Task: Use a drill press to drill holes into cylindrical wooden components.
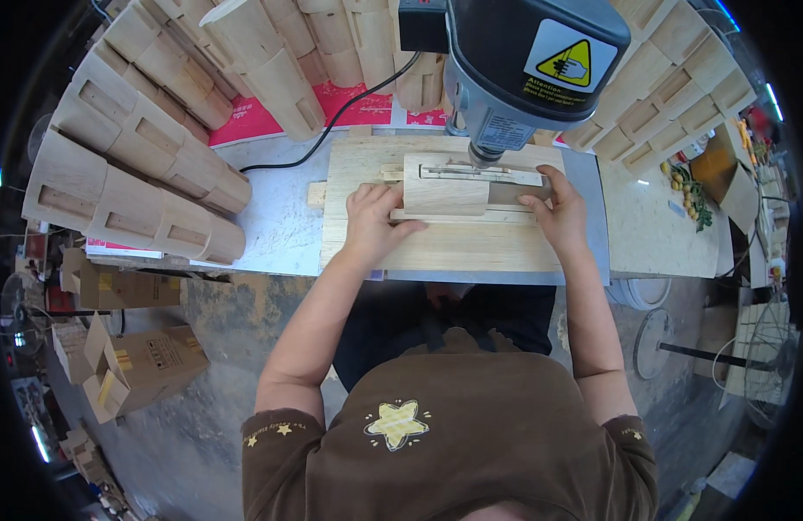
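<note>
A pale wooden block [445, 198] lies on a plywood board [453, 249] in front of me, under the chuck [485, 156] of a drill press [536, 65]. A narrow slot runs along the block's far side, and a darker grey-brown section shows at its right. My left hand [373, 224] is closed round the block's left end, with the thumb along the near side. At the right end, my right hand [559, 208] grips between thumb and forefinger. The palms hide both ends. Thin wooden strips [471, 216] lie along the block's near edge.
Rounded wooden pieces with rectangular recesses [132, 200] stand stacked at the left and back. More such pieces [666, 91] stand at the right. A black cable [345, 117] crosses the table behind the board. Open cardboard boxes [149, 369] and a white bucket [642, 293] are on the floor.
</note>
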Available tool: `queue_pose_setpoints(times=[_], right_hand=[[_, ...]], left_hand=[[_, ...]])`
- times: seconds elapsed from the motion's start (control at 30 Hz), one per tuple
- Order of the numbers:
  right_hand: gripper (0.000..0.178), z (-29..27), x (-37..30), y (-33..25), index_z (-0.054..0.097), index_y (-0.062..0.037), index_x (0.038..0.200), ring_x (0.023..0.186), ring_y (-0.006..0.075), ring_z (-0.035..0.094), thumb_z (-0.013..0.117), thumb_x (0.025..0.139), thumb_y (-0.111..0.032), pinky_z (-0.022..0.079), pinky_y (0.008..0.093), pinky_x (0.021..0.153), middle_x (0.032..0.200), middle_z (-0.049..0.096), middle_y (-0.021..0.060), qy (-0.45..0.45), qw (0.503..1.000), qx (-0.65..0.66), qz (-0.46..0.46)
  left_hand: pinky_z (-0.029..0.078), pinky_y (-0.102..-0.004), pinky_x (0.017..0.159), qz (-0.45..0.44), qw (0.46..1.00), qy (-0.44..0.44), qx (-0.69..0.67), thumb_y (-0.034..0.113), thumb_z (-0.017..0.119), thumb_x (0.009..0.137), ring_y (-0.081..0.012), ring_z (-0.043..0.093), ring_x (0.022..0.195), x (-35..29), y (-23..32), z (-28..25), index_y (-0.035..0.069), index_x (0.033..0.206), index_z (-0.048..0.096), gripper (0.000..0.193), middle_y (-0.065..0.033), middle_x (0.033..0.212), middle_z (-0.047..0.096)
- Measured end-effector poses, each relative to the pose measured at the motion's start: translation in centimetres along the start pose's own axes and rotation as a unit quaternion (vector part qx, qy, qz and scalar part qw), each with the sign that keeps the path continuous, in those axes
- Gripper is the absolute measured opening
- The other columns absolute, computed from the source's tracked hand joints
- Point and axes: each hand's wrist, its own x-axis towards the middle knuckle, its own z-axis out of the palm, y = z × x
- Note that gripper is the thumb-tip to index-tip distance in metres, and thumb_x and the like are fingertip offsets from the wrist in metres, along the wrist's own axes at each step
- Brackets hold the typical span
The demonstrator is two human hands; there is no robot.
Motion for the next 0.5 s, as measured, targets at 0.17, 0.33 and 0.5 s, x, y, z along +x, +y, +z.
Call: queue_pose_setpoints(times=[0.17,0.33,0.5], right_hand=[[0.057,-2.2,0.4,-1.5,0.054,-0.0116,0.123,0.062,0.0198,0.052,0.076,0.071,-0.013,0.044,0.0313,0.059,0.077,0.057,0.0101,-0.054,0.998,-0.001,0.031],[0.052,-8.1,4.1,-4.2,0.049,-0.0076,0.129,0.062,0.0154,0.049,0.068,0.081,-0.017,0.043,0.0299,0.059,0.07,0.053,0.0064,-0.097,0.991,-0.018,-0.091],[0.03,-10.7,11.1,-10.9,0.056,-0.006,0.119,0.072,0.0064,0.048,0.051,0.094,-0.023,0.04,0.0227,0.063,0.08,0.054,-0.0002,0.102,0.967,0.156,-0.174]], left_hand=[[0.036,-0.0371,0.081,0.008,0.999,-0.035,-0.024,0.023,0.082,0.057,-0.0245,0.05,0.083,0.3,-0.4,-0.2,0.01,0.093,0.067,0.041,-0.0029,0.08,0.057],[0.032,-0.0379,0.083,-0.005,0.998,-0.055,-0.029,0.024,0.081,0.057,-0.0243,0.05,0.086,-0.2,-1.5,0.5,0.009,0.087,0.063,0.038,-0.0029,0.079,0.053],[0.032,-0.0382,0.081,-0.007,0.998,-0.055,-0.032,0.025,0.081,0.057,-0.0251,0.051,0.084,-0.3,-1.5,0.5,0.008,0.082,0.062,0.036,-0.0039,0.077,0.052]])
